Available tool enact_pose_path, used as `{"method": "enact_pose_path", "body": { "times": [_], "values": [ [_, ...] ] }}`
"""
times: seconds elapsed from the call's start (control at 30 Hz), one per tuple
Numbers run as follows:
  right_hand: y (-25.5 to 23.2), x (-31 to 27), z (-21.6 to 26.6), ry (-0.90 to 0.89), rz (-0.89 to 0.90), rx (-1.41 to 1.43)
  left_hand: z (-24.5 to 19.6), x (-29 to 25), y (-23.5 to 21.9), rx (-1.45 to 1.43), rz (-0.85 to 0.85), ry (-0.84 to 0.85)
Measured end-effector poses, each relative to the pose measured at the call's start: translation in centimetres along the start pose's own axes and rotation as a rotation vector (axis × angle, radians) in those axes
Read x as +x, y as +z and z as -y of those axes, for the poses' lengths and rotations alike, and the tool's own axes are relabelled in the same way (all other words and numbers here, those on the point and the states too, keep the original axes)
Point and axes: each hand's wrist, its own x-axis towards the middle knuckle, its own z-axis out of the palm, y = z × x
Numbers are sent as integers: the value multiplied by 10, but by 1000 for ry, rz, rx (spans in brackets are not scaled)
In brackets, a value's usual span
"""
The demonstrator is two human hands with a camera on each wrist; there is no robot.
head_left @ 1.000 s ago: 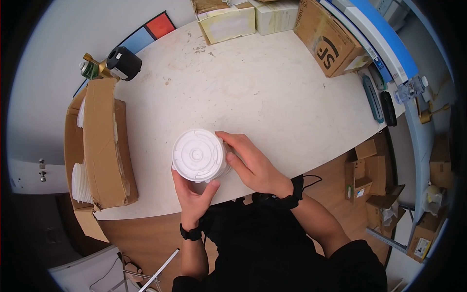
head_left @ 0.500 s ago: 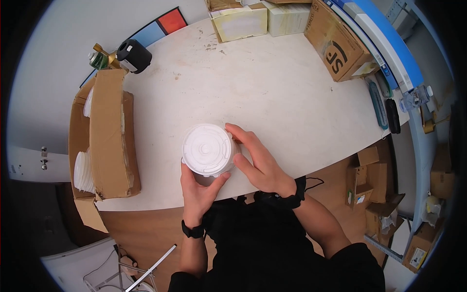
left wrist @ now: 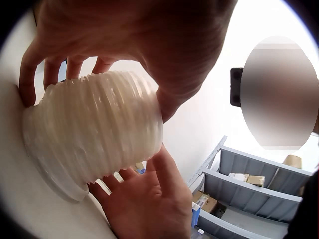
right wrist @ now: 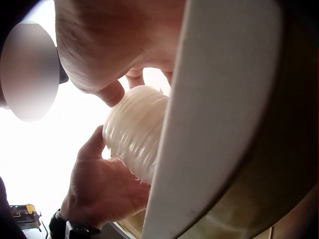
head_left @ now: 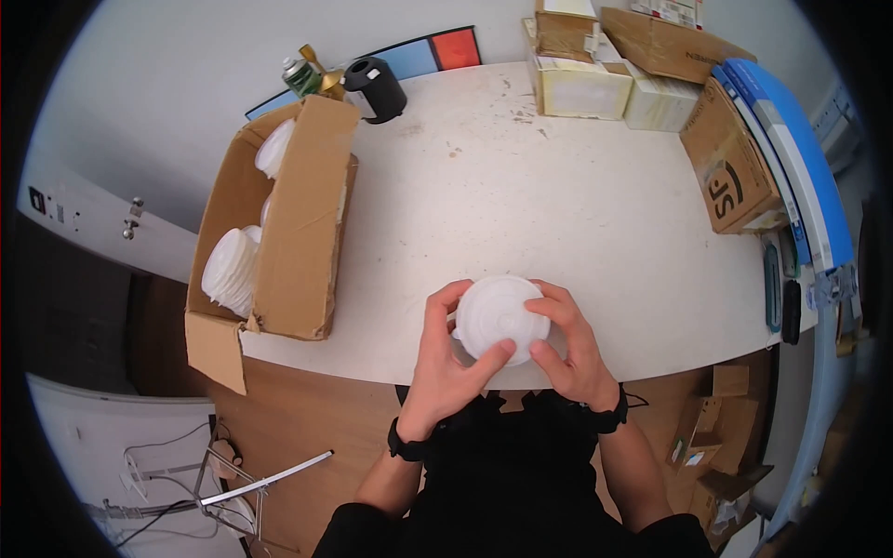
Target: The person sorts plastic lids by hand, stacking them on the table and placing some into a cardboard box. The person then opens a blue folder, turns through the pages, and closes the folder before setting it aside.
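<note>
A stack of white plastic lids (head_left: 491,314) stands upright close to the table's front edge. In the left wrist view the stack (left wrist: 94,127) shows many ribbed rims pressed together, its base against the tabletop. My left hand (head_left: 445,361) curves round its left side, with the thumb over the top lid. My right hand (head_left: 579,358) holds the opposite side, its thumb at the near rim and a fingertip on the top. The far fingers are partly hidden behind the stack (right wrist: 137,132) in the right wrist view.
A long open cardboard box (head_left: 307,223) with more white lids (head_left: 231,268) stands at the left of the white table (head_left: 446,214). Behind it are a black cylinder (head_left: 374,90) and a green can (head_left: 300,76). Cardboard boxes (head_left: 730,163) and blue folders (head_left: 800,158) line the back right.
The head view has swung left, so the surroundings sit farther right. Both hands have shifted on the stack: the left thumb now lies over the top lid, and right fingertips touch the top.
</note>
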Motion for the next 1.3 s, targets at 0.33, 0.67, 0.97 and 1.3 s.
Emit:
{"method": "enact_pose_path", "body": {
  "times": [0.33, 0.67, 0.97, 1.3],
  "values": [
    [0, -1, 4, 170, -37, 52, 5, -15, 7, 36, 64, 133],
    [-8, -14, 5, 176, 17, 273, 5, -22, 5, 62, 179, 365],
    [10, -20, 8, 150, -99, 355, -30, -37, -41, -22, 159, 170],
    [13, -18, 3, 211, -48, 212, -143, -57, -208, 45, -432, 503]
  ]
}}
